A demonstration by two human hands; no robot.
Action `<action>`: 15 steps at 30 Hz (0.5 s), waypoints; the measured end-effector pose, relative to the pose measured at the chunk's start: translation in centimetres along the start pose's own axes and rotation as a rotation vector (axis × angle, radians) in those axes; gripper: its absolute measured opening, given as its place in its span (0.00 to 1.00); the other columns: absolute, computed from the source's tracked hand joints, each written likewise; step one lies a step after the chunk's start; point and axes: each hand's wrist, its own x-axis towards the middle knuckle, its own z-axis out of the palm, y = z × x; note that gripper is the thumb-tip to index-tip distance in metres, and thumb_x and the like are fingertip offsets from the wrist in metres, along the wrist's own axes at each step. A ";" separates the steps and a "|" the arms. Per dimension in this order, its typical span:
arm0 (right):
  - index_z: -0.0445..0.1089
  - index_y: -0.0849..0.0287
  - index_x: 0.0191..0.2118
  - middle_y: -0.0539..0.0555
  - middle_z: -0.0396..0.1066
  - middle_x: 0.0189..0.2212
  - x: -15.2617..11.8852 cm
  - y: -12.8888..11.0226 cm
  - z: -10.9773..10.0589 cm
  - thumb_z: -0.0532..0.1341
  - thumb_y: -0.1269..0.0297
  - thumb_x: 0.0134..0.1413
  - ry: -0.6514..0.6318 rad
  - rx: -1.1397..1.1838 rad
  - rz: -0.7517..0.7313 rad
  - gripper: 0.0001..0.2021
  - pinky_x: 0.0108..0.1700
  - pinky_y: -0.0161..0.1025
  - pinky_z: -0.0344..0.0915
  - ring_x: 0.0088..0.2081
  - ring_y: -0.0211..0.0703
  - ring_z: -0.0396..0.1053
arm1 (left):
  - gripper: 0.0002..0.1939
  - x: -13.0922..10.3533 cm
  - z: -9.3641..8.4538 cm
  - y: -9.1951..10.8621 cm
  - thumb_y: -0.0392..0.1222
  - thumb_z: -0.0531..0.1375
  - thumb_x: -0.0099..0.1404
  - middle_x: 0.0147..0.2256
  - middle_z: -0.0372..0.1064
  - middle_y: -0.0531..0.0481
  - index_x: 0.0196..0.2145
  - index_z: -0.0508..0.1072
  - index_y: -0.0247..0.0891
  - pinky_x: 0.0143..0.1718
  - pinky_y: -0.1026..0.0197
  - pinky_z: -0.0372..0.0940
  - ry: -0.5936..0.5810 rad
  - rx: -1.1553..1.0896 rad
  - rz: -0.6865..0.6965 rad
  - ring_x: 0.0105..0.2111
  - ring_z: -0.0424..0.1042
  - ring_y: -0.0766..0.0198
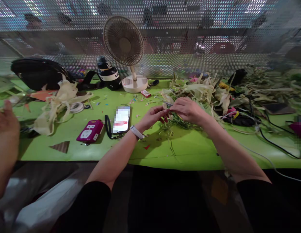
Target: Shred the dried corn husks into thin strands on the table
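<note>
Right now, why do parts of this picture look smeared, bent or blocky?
Head view: the blurred hand at the left edge belongs to another person; the green table edge bows from lens distortion; the phone screen is pixelated; the person's left hand and right hand stay fairly sharp.

One head-worn camera looks forward and down, close over the green table (pixel 189 152).

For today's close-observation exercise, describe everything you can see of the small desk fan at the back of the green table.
The desk fan stands upright on a round cream base, joined by a slim white stem. Its circular head, behind a fine beige wire grille, looks like plastic and faces slightly left of the camera. Whether the blades turn cannot be told. It sits on the green table against the perforated metal screen, beside a black-and-white bottle.
</note>
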 end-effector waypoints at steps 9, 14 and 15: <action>0.73 0.61 0.42 0.57 0.73 0.34 0.1 -0.2 0.3 0.55 0.72 0.62 -0.011 -0.009 -0.021 0.10 0.39 0.39 0.63 0.36 0.42 0.66 | 0.13 -0.1 0.6 0.1 0.49 0.63 0.57 0.26 0.73 0.51 0.29 0.70 0.34 0.23 0.68 0.66 0.098 0.002 -0.015 0.22 0.70 0.72; 0.73 0.61 0.41 0.57 0.73 0.34 0.1 -0.5 0.6 0.54 0.70 0.63 -0.014 0.033 -0.008 0.10 0.39 0.40 0.64 0.36 0.43 0.67 | 0.09 -0.1 0.9 -0.2 0.43 0.62 0.54 0.20 0.70 0.54 0.25 0.69 0.35 0.20 0.70 0.60 0.167 -0.021 0.054 0.18 0.67 0.74; 0.73 0.61 0.42 0.57 0.73 0.34 0.2 -0.5 0.7 0.54 0.69 0.64 -0.008 0.044 -0.003 0.10 0.39 0.40 0.65 0.36 0.43 0.67 | 0.08 -0.1 0.9 -0.3 0.43 0.62 0.54 0.20 0.70 0.54 0.24 0.69 0.35 0.21 0.70 0.60 0.175 -0.031 0.068 0.18 0.67 0.74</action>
